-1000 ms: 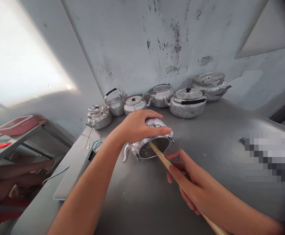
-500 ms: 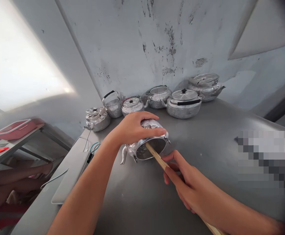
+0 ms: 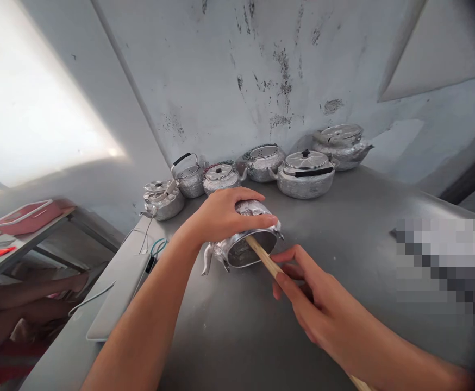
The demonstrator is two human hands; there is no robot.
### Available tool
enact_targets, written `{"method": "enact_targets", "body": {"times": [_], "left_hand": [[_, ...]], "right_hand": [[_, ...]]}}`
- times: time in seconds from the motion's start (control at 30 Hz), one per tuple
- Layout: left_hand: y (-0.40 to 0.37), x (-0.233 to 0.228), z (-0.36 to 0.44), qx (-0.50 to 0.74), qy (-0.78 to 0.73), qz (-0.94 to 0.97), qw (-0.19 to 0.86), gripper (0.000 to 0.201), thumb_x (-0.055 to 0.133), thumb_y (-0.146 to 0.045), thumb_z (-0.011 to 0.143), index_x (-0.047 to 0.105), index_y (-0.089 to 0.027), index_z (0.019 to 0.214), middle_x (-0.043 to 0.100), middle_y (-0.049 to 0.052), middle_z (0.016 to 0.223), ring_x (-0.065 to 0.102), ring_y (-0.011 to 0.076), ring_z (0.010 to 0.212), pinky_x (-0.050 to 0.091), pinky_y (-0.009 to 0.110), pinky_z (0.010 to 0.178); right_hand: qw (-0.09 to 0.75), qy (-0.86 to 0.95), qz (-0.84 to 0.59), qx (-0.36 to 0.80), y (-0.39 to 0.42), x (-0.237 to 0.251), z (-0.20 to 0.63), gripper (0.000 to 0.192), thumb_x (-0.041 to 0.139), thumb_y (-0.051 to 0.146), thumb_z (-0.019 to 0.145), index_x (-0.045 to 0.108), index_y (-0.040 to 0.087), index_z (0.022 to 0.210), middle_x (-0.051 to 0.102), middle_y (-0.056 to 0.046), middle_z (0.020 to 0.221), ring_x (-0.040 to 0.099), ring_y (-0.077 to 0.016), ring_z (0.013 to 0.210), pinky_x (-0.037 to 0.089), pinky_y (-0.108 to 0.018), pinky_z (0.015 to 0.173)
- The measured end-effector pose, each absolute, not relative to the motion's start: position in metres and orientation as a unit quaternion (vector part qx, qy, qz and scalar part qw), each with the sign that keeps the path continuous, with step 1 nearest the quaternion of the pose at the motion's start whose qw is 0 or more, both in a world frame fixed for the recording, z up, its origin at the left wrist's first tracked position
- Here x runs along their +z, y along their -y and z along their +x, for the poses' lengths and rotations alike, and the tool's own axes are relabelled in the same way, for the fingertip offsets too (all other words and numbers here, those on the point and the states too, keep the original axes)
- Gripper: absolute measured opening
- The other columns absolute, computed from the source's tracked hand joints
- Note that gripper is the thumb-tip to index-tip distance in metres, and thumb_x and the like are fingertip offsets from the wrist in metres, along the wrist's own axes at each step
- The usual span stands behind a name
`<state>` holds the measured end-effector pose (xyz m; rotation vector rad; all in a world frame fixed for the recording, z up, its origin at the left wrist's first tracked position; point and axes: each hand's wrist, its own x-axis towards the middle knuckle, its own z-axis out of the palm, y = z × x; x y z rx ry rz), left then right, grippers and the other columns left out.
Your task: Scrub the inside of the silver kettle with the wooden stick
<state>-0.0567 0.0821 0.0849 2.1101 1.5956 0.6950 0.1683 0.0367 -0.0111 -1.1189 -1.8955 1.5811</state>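
Nearest you on the metal table (image 3: pixel 343 228), your right hand (image 3: pixel 314 304) is wrapped around a wooden stick (image 3: pixel 264 258), its tip inside the mouth of the small kettle (image 3: pixel 241 239) lying on its side mid-table. Your left hand (image 3: pixel 225 214) presses down over the kettle's body, fingers curled on it: hold it firmly so it won't roll, and work the stick in short strokes. Beyond, more kettles (image 3: pixel 305 172) line the wall.

Shiny silver embossed kettle (image 3: pixel 243 239), pale tan wooden stick (image 3: pixel 262 256), dull grey metal table (image 3: pixel 343 228), red tray (image 3: pixel 21 216)
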Motion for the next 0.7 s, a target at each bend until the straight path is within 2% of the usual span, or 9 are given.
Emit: {"method": "enact_targets", "body": {"times": [0.17, 0.57, 0.7], "left_hand": [[-0.0813, 0.0849, -0.0567, 0.250, -0.573, 0.754, 0.203, 0.062, 0.079, -0.067, 0.083, 0.075, -0.026, 0.129, 0.071, 0.000, 0.138, 0.063, 0.0276, 0.129, 0.048, 0.039, 0.109], [-0.0820, 0.0855, -0.0577, 0.252, -0.570, 0.756, 0.202, 0.065, 0.079, -0.069, 0.081, 0.075, -0.026, 0.129, 0.071, 0.002, 0.140, 0.063, 0.0305, 0.129, 0.049, 0.040, 0.107], [-0.0813, 0.0857, -0.0580, 0.250, -0.573, 0.754, 0.202, 0.066, 0.078, -0.070, 0.081, 0.075, -0.025, 0.130, 0.070, 0.003, 0.141, 0.063, 0.0315, 0.130, 0.049, 0.041, 0.109]], "right_hand": [[0.190, 0.673, -0.415, 0.582, -0.0349, -0.0102, 0.1665, 0.012, 0.039, 0.041, 0.111, 0.046, 0.030, 0.109, 0.064, 0.004, 0.091, 0.040, -0.0067, 0.046, 0.035, -0.022, 0.040], [0.220, 0.666, -0.404, 0.586, -0.0373, -0.0138, 0.1666, 0.017, 0.039, 0.048, 0.111, 0.046, 0.032, 0.112, 0.064, 0.005, 0.091, 0.039, -0.0066, 0.045, 0.033, -0.022, 0.040], [0.182, 0.671, -0.419, 0.584, -0.0368, -0.0095, 0.1659, 0.012, 0.040, 0.041, 0.111, 0.046, 0.031, 0.109, 0.067, 0.004, 0.094, 0.040, -0.0061, 0.043, 0.031, -0.022, 0.039]]}}
